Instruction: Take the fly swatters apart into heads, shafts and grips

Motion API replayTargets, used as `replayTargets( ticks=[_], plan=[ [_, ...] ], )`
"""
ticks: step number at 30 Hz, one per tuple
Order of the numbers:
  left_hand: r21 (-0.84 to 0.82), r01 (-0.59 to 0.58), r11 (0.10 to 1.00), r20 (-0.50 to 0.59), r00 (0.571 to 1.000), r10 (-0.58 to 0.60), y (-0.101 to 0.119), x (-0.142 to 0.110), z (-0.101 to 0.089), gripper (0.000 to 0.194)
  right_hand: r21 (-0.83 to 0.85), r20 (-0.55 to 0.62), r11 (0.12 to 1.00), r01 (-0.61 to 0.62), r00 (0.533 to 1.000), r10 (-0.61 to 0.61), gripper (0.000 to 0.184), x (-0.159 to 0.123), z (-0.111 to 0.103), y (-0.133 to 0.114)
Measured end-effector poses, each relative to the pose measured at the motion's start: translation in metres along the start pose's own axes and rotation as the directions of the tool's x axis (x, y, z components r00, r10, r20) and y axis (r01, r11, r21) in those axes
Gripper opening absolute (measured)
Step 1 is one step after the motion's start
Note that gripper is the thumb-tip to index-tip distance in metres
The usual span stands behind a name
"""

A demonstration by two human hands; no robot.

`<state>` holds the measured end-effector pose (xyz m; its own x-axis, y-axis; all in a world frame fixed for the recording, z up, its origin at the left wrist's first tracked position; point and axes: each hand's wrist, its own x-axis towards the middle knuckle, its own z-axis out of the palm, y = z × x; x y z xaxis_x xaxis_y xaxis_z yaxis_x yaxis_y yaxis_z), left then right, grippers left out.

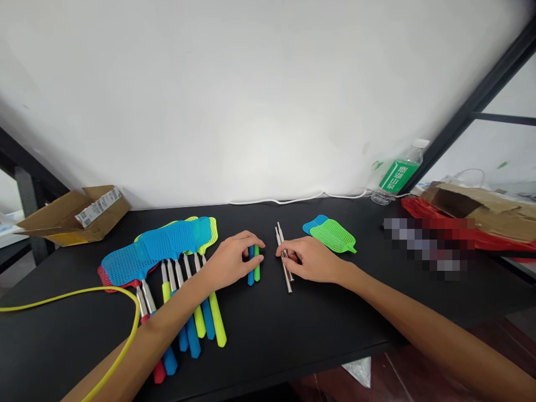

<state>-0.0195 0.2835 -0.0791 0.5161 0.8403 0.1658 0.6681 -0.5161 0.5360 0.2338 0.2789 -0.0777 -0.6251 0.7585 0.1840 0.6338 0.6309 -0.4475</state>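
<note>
Right at the fingertips, we see the left hand [229, 261] with fingers curled over a blue plastic handle [250, 267] and a green plastic handle [257, 263], grip unclear, while the right hand [310, 259] pinches steel tubes [285, 261] between fingers and thumb. Just past the right fingers lie loose green and blue mesh swatter heads [333, 235] on the black table [268, 352]. Left of the left fingers, fly swatters [167, 240] fan out, with a yellow cable [100, 290] and cardboard box [73, 216] farther out.
</note>
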Motion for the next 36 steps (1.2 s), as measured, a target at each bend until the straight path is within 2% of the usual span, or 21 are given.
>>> replayTargets(
  ticks=[8,20,23,27,31,33,36],
  plan=[
    [-0.005,-0.015,1.0,-0.006,1.0,0.015,-0.001,-0.001,0.0,0.029,0.016,0.003,0.999,0.044,0.999,-0.044,0.013,0.001,-0.004,0.004],
    [-0.033,-0.014,0.999,-0.008,1.0,0.013,-0.002,-0.001,0.0,0.033,0.022,0.024,1.0,0.01,1.0,-0.01,0.028,0.001,-0.007,0.008],
    [-0.033,-0.014,0.999,-0.012,1.0,0.014,-0.003,-0.002,0.001,0.033,0.035,0.06,0.999,0.016,0.998,-0.018,0.038,0.0,-0.012,0.011],
    [-0.027,-0.017,0.999,-0.014,1.0,0.017,-0.001,-0.002,0.0,0.033,0.014,0.11,0.998,0.059,0.992,-0.06,0.065,-0.002,-0.017,0.009],
    [-0.024,-0.018,1.0,-0.013,1.0,0.017,0.001,-0.002,-0.001,0.032,-0.067,0.126,0.987,0.147,0.983,-0.137,0.081,-0.005,-0.012,-0.001],
    [-0.025,-0.017,1.0,-0.015,1.0,0.017,0.001,-0.002,-0.001,0.032,-0.115,0.132,0.976,0.182,0.977,-0.167,0.079,-0.006,-0.007,-0.007],
    [-0.031,-0.015,0.999,-0.018,1.0,0.014,0.0,-0.002,-0.001,0.032,-0.145,0.124,0.972,0.184,0.978,-0.166,0.059,-0.007,-0.001,-0.012]
  ],
)
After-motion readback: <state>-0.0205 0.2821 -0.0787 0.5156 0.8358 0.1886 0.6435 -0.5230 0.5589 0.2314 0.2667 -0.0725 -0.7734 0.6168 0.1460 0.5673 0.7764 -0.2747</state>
